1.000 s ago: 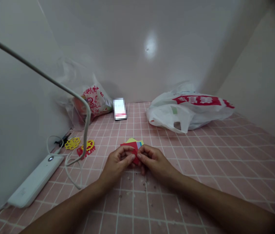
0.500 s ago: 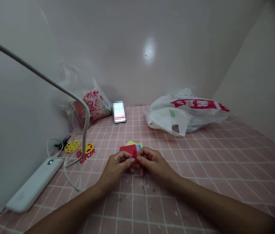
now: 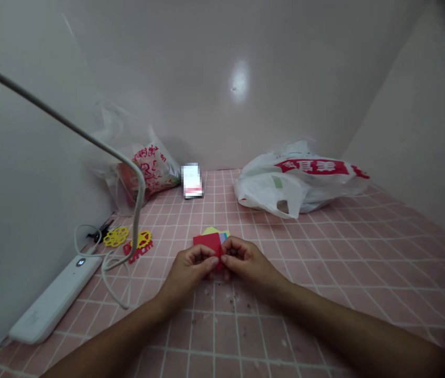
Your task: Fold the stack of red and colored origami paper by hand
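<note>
Left hand (image 3: pixel 190 265) and right hand (image 3: pixel 246 260) pinched red paper (image 3: pixel 219 254). Left of that paper hung a cable (image 3: pixel 138 205); beyond the paper were a phone (image 3: pixel 192 181) and white bag (image 3: pixel 267 189). Pink-gridded desk (image 3: pixel 324 257) met grey wall (image 3: pixel 175 79).

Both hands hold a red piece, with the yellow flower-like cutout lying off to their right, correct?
Not quite: in the head view, the yellow flower-like cutout lies off to their left, not right. The left hand and right hand do hold a red piece.

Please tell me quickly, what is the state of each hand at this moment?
Left hand: closed in a pinch on a red piece.
Right hand: closed in a pinch, apparently on the same red piece.
</note>
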Demonstrator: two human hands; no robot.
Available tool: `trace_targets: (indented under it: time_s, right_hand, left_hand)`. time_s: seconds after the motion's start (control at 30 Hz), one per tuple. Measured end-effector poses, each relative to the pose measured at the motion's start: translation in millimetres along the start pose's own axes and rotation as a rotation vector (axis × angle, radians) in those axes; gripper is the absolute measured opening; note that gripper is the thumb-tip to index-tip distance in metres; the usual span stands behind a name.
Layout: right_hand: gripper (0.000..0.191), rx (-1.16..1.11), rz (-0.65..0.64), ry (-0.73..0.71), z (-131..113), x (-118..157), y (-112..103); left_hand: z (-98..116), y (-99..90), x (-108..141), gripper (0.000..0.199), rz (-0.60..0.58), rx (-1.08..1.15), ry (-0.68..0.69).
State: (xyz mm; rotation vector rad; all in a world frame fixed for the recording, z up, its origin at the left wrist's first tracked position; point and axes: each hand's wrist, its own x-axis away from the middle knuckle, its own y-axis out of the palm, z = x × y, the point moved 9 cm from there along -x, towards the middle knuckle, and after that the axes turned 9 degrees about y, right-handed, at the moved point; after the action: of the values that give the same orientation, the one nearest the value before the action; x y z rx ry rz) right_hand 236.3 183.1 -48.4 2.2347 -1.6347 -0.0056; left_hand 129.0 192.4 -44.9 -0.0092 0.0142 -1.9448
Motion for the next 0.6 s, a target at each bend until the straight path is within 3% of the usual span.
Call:
trace_targets:
  time_s: [0.2,0.6]
  right_hand:
    - [0.021,0.019,-0.035,-0.009,-4.1,2.5,3.1]
    - [0.032,0.053,0.031,-0.046,-0.4,1.3,-4.7]
  left_hand:
    - [-1.4,0.2,-0.6,0.022,-0.034,-0.054,-0.02]
    - [0.2,7.7,2.4,0.025,-0.119,-0.175,-0.07]
